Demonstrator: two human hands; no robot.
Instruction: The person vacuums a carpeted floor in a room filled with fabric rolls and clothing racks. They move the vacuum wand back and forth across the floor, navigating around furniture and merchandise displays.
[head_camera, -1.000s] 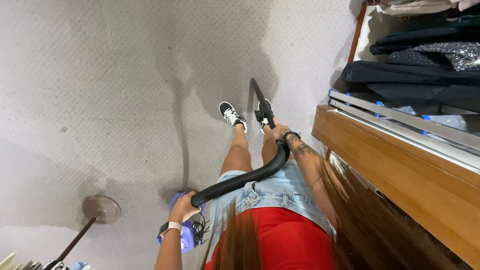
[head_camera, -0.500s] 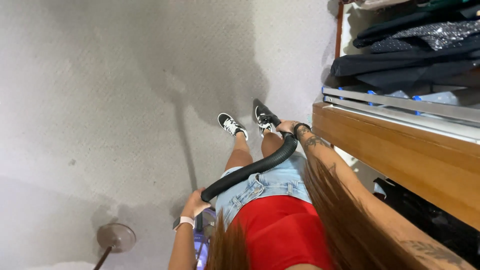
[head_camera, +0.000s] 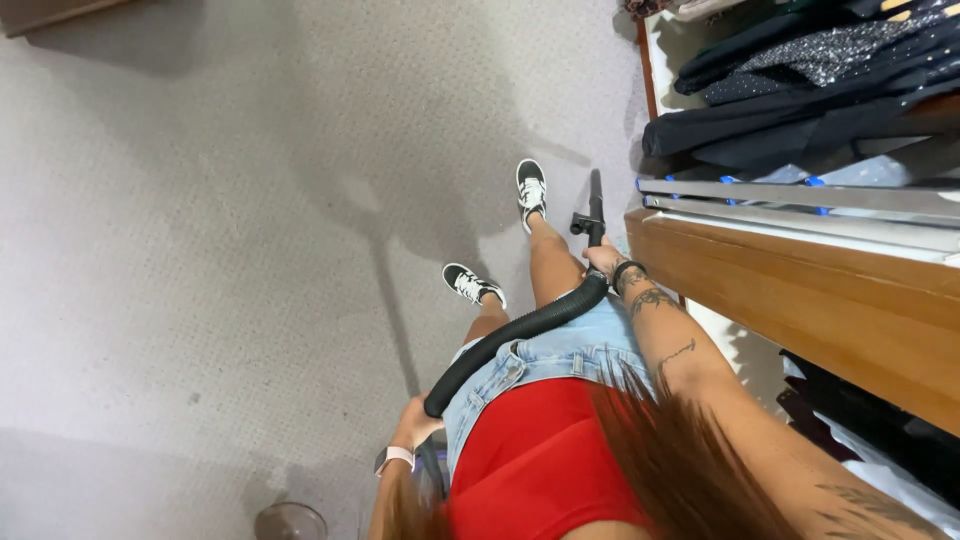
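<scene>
My right hand (head_camera: 606, 262) is closed around the top of a black vacuum wand (head_camera: 596, 212) that points down at the grey carpet (head_camera: 220, 250), close to the wooden wardrobe edge. A ribbed black hose (head_camera: 520, 335) runs from that hand across my denim shorts to my left hand (head_camera: 414, 428). My left hand, with a white wristband, grips the vacuum's body at my hip; the body is almost hidden behind my hand and shorts. My two black-and-white shoes (head_camera: 530, 188) stand on the carpet beside the wand.
A wooden shelf edge (head_camera: 800, 290) juts out on the right, with metal rails (head_camera: 800, 195) above it. Dark folded clothes (head_camera: 800, 90) lie on the upper shelf, and more clothes below. A round lamp base (head_camera: 290, 522) sits at the bottom edge.
One foot has stepped ahead of the other. The wand and my right hand have moved closer to the wardrobe. The purple vacuum body has slipped out of view.
</scene>
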